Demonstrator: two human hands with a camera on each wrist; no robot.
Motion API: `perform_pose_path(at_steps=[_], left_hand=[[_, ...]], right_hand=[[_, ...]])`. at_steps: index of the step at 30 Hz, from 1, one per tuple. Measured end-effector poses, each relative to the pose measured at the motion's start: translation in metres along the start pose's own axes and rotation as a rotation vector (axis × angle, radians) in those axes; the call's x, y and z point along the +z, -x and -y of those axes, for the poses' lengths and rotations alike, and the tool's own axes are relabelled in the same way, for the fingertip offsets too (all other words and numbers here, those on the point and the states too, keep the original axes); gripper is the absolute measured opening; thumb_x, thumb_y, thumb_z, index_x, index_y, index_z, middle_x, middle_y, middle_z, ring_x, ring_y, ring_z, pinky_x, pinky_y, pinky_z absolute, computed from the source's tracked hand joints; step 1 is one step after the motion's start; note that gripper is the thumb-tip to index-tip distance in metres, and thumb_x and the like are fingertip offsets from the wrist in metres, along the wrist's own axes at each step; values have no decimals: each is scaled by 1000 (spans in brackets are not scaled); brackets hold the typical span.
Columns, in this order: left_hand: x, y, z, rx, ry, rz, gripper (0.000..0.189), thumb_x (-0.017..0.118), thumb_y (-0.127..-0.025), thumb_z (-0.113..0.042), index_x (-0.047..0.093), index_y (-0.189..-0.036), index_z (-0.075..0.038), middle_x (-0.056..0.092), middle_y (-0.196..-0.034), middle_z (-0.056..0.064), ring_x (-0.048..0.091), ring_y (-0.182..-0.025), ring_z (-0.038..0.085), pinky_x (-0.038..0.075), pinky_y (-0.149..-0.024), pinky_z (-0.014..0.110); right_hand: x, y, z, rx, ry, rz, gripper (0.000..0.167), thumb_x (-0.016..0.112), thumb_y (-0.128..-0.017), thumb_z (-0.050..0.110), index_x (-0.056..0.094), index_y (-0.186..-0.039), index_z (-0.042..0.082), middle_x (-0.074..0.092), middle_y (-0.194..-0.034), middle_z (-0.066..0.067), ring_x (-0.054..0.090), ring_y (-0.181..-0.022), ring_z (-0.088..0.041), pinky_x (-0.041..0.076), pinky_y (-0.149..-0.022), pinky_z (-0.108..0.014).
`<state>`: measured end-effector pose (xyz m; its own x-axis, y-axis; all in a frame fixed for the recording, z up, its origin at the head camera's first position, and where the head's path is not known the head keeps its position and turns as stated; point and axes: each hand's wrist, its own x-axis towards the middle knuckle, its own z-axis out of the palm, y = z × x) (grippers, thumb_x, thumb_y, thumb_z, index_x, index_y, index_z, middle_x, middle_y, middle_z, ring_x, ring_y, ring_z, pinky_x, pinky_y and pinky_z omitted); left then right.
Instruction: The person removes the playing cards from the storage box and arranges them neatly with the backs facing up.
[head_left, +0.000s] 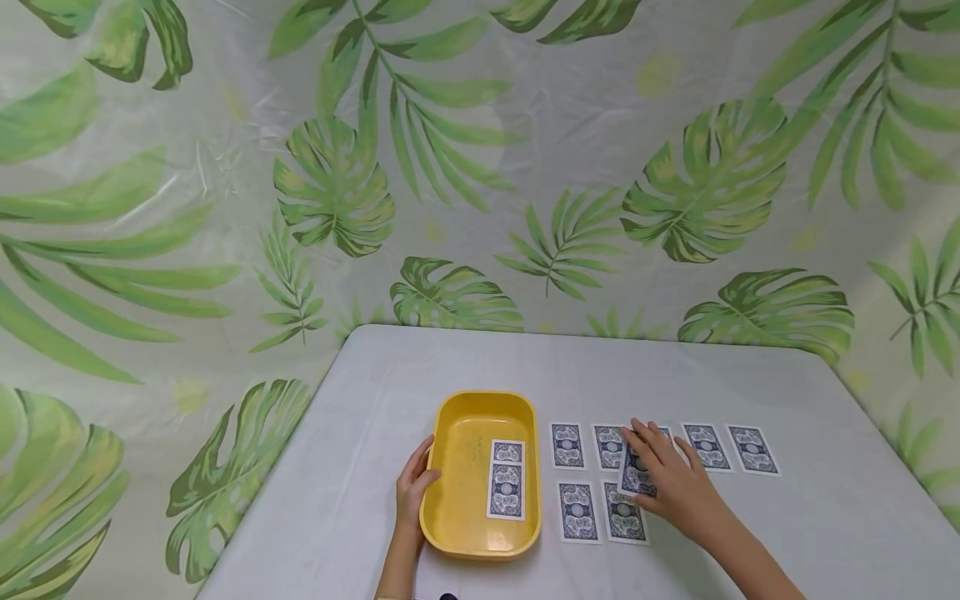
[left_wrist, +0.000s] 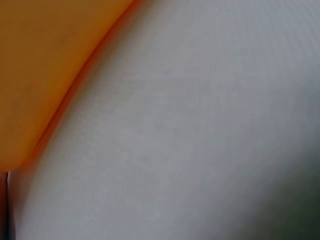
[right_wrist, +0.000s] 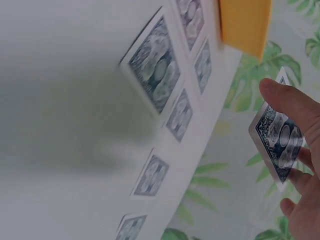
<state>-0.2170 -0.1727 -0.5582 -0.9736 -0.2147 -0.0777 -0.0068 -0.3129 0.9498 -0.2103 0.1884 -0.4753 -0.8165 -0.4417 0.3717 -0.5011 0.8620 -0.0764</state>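
My left hand (head_left: 411, 492) grips the left side of a yellow plastic tray (head_left: 457, 542), with the thumb over its rim. Inside the tray lie two overlapping playing cards (head_left: 506, 492), blue patterned backs up. Between thumb and fingers, my right hand (head_left: 678, 487) holds one playing card (right_wrist: 277, 132) raised above the table. Its patterned back shows in the right wrist view. Below and around that hand, more cards lie face down in two rows, among them a near-row card (head_left: 578, 512) beside the tray. The right hand partly covers a card in the far row.
A white cloth covers the table (head_left: 420, 358). The far row runs rightward from a card (head_left: 567, 446) near the tray to an end card (head_left: 753, 450). Leaf-printed sheeting (head_left: 555, 167) hangs behind the table. A small dark round object (head_left: 447, 597) shows at the bottom edge.
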Motion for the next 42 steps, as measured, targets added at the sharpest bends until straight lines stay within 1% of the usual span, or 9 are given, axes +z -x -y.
perform_pose_path(at_steps=[6, 9, 12, 15, 19, 24, 28, 34, 42], left_hand=[[0, 0, 1, 7, -7, 3, 54, 44, -84, 3, 41, -136, -9, 37, -143, 16, 40, -127, 28, 42, -88, 15], [0, 0, 2, 13, -18, 3, 54, 44, -84, 2, 42, -136, -9, 38, -142, 16, 40, -127, 28, 42, -88, 15], [0, -1, 2, 8, -16, -3, 53, 44, -84, 2, 43, -135, -10, 39, -141, 15, 41, -126, 27, 42, -87, 14], [-1, -1, 1, 2, -15, -10, 53, 44, -84, 2, 44, -135, -10, 39, -141, 16, 42, -125, 26, 43, -86, 14], [-1, -1, 1, -1, -10, -12, 53, 45, -83, 2, 44, -135, -10, 40, -141, 16, 43, -124, 25, 43, -86, 15], [-1, -1, 0, -9, 5, -3, 54, 44, -83, 4, 44, -135, -10, 40, -141, 14, 44, -123, 23, 43, -87, 16], [-1, -2, 0, -7, -7, -9, 54, 44, -83, 3, 44, -135, -10, 41, -140, 15, 46, -121, 21, 43, -87, 16], [-1, -2, 1, -4, 6, -6, 53, 45, -82, 3, 44, -134, -10, 41, -140, 16, 47, -120, 21, 44, -87, 17], [-2, -1, 1, 0, 5, -6, 54, 46, -82, 2, 44, -134, -9, 40, -140, 16, 47, -119, 19, 44, -87, 18]], right_hand=[[1, 16, -19, 20, -2, -25, 100, 84, -53, 24, 34, -138, 10, 36, -138, -14, 27, -134, -30, 23, -96, -56], [2, 25, -28, 14, 14, -51, 103, 84, -51, 25, 32, -139, 11, 37, -138, -14, 6, -142, -18, 23, -96, -55], [2, 35, -37, 6, 60, -57, 109, 84, -49, 28, 29, -141, 12, 37, -139, -12, -12, -138, 0, 22, -95, -53], [3, 43, -45, -3, 109, -51, 112, 83, -46, 33, 29, -142, 12, 40, -136, -12, 5, -141, -17, 24, -93, -51], [4, 53, -53, -4, 138, -24, 112, 82, -45, 36, 29, -141, 12, 41, -134, -11, 37, -115, -30, 24, -92, -51], [7, 62, -61, -6, 150, 9, 112, 81, -45, 36, 29, -141, 13, 37, -140, -7, 39, -114, -30, 25, -91, -50], [9, 68, -64, -6, 153, 42, 110, 82, -43, 36, 32, -138, 12, 43, -133, -9, 40, -114, -29, 27, -91, -50], [9, 74, -65, 29, 143, 160, 105, 82, -46, 35, 33, -136, 11, 47, -128, -14, 41, -115, -31, 26, -93, -51], [12, 72, -58, 72, 36, 296, 91, 83, -49, 28, 43, -128, 6, 46, -134, -14, 40, -119, -33, 25, -96, -55]])
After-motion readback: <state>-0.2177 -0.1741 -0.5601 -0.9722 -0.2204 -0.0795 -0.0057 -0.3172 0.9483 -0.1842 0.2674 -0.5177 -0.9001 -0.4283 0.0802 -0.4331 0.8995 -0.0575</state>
